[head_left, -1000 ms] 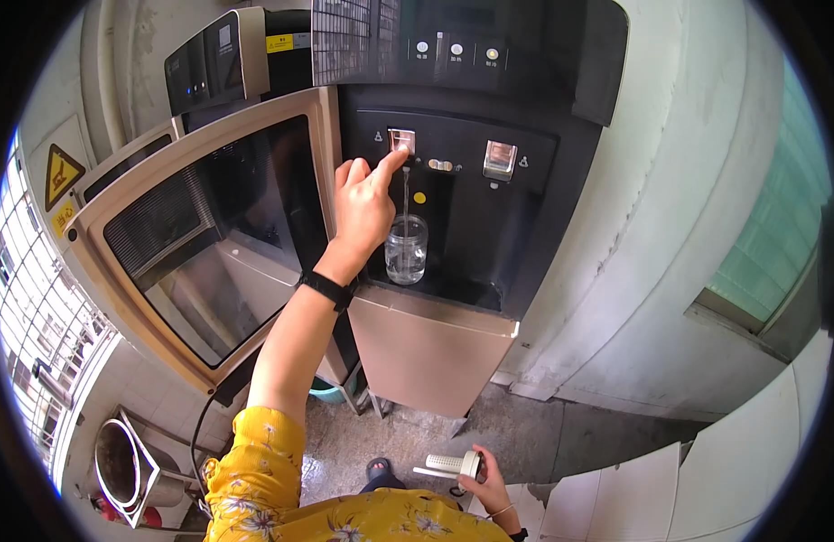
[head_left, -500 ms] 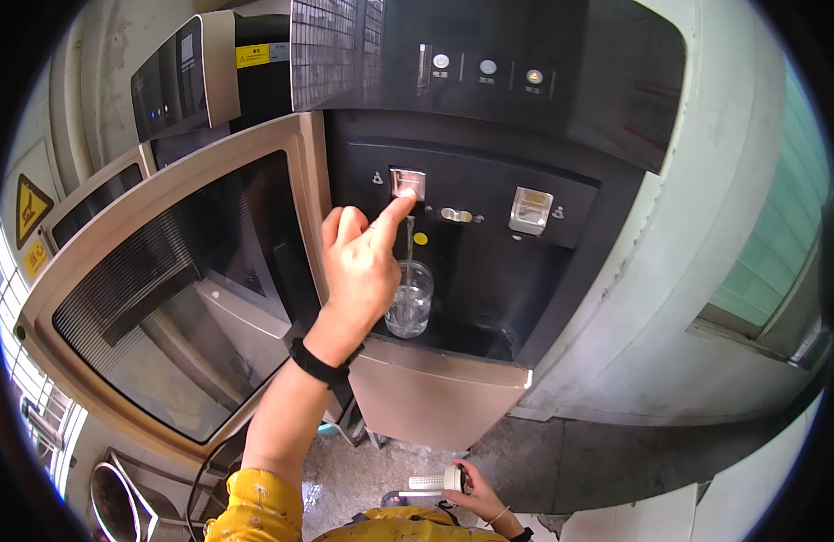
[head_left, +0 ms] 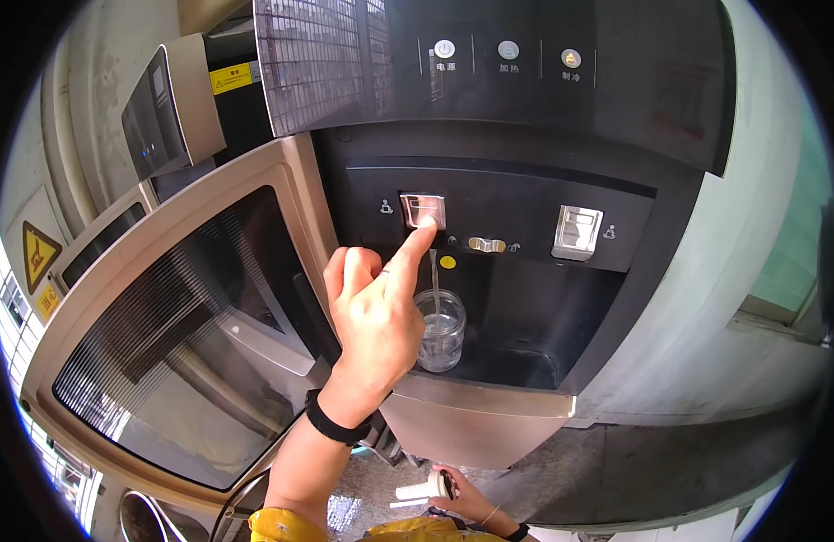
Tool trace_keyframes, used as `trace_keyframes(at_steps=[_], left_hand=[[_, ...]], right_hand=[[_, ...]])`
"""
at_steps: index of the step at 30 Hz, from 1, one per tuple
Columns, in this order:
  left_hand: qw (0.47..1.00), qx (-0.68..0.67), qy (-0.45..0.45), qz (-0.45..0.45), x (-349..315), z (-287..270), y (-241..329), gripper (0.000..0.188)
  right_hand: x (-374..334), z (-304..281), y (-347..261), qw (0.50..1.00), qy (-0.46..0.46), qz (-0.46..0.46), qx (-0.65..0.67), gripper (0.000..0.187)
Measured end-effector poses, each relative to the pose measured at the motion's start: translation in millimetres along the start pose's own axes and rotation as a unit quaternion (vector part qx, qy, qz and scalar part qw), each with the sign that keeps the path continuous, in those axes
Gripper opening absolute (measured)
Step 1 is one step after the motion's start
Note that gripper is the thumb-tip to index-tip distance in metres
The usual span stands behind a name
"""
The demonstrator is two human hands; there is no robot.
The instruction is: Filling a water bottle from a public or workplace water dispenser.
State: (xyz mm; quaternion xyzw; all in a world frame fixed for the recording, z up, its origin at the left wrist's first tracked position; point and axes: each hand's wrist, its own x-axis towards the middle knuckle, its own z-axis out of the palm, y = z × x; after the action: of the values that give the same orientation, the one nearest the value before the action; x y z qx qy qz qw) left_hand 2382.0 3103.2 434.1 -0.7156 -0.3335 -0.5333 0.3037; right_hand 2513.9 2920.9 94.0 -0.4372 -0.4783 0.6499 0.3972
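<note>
With its index finger stretched out, my left hand (head_left: 378,312) presses the shiny left tap lever (head_left: 424,210) of a water dispenser; its other fingers curl in and hold nothing. A thin stream of water runs down beneath that lever into a clear glass cup (head_left: 441,334), which stands upright in the dispenser's black recess, partly behind my left hand. Low in the view, my right hand (head_left: 471,501) is closed around a white strainer (head_left: 420,490) with a perforated tube and a wider round end, tilted sideways.
The dispenser's framed door (head_left: 295,163) is swung out to the left. A second shiny lever (head_left: 577,232) sits to the right, with a small gold catch (head_left: 486,245) between. Another dispenser (head_left: 168,113) stands at far left; a pale wall (head_left: 697,334) bounds the right side.
The view has shifted, so the dispenser appears larger and nearer. The left finger still presses the lever, and the water in the cup appears higher. The right hand keeps the strainer.
</note>
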Motion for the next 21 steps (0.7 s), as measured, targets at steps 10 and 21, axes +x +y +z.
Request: trace_keyframes(at_steps=[10, 21], left_hand=[[1.000, -0.009, 0.000, 0.008, 3.3, -3.3, -0.2, 0.067], [1.000, 0.011, -0.011, 0.016, 2.1, -1.0, -6.4, 0.067]], right_hand=[[-0.4, -25.2, 5.4, 0.997, 0.005, -0.061, -0.038, 0.080], [-24.7, -49.1, -10.8, 0.999, 0.024, -0.008, -0.021, 0.080]])
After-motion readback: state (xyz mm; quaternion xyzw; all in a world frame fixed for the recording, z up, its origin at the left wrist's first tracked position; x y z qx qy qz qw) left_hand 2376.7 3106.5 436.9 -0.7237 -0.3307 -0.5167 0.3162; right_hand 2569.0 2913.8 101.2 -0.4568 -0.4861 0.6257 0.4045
